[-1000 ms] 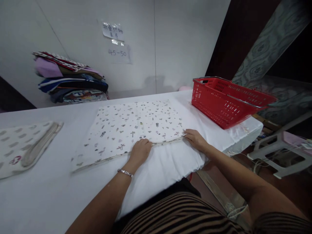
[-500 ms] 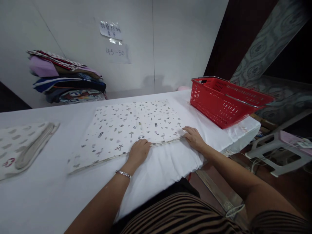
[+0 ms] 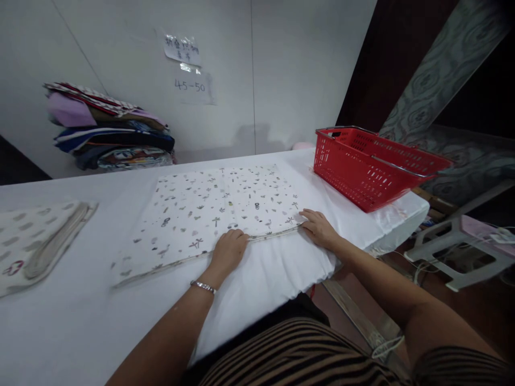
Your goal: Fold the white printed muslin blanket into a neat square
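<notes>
Nearest the camera: striped top (image 3: 306,354), brown and black, at the tabletop's (image 3: 80,321) near edge. Both forearms reach forward over the white cover.

Left wrist carries a thin bracelet (image 3: 203,287). Left hand (image 3: 229,247) lies palm down on the near hem of the cloth (image 3: 217,206), fingers bent, tips on the edge. Cannot tell whether they pinch the hem or only press it.

Right hand (image 3: 319,228) lies flat at the cloth's near right corner, fingers stretched out and a little spread, gripping nothing, tips touching the hem.

The cloth is white with small scattered prints. It lies flat in the middle of the tabletop, its near edge running between the two hands and on leftward, its far edge close to the wall.

At the left edge of view, well apart from the cloth, a folded piece (image 3: 36,241) with a larger print lies flat.

To the right, past the cloth, a red basket (image 3: 374,166) sits on the tabletop's far right corner. Beyond and below it, a white stool (image 3: 454,241) stands on the floor.

Far left, against the wall, a stack (image 3: 108,128) of folded fabrics in mixed colours. Above, two paper notes (image 3: 183,51) are stuck on the wall.
</notes>
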Available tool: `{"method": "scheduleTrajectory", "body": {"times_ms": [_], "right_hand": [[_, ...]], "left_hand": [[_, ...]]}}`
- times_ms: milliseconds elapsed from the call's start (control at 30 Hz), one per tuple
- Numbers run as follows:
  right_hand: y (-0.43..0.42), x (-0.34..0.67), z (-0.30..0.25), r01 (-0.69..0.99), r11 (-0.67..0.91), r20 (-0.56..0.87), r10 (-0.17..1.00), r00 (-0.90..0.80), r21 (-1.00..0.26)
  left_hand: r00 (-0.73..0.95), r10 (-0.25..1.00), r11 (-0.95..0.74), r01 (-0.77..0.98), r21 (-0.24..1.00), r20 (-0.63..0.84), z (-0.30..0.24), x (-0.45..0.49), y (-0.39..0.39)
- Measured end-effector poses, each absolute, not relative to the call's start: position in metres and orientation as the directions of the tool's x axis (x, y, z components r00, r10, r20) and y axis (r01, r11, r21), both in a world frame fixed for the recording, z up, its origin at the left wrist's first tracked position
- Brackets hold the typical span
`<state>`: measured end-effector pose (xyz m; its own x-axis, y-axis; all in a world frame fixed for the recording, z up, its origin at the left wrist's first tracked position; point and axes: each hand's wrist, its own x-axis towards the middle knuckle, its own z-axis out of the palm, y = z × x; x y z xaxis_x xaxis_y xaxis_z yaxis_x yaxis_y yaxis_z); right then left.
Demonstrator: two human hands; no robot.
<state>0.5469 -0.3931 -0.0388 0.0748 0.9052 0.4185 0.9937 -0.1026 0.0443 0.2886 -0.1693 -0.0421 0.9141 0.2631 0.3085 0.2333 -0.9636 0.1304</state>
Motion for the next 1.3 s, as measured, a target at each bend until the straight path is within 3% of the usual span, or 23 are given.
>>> {"method": "scheduleTrajectory", "body": {"times_ms": [300,533,733,900,1300], "right_hand": [[-0.386,0.550,-0.038,0.995,-0.088,0.381,0.922,0.067,0.038],[-0.399,0.555,-0.047,0.998,-0.029,0.431,0.901,0.054,-0.064],[-0.402,0.555,-0.048,0.971,-0.039,0.434,0.890,0.142,-0.238],[-0.414,0.562,-0.051,0.916,-0.091,0.524,0.796,0.304,-0.392],[-0.421,0.569,-0.052,0.984,-0.106,0.490,0.856,0.163,-0.143]], "left_hand": [[0.912,0.254,-0.967,0.229,0.116,0.322,-0.043,0.288,-0.169],[0.914,0.244,-0.969,0.222,0.105,0.325,-0.044,0.288,-0.169],[0.915,0.224,-0.975,0.210,0.078,0.337,-0.044,0.288,-0.169],[0.910,0.243,-0.970,0.224,0.096,0.334,-0.045,0.288,-0.169],[0.907,0.229,-0.973,0.201,0.113,0.354,-0.046,0.288,-0.166]]}}
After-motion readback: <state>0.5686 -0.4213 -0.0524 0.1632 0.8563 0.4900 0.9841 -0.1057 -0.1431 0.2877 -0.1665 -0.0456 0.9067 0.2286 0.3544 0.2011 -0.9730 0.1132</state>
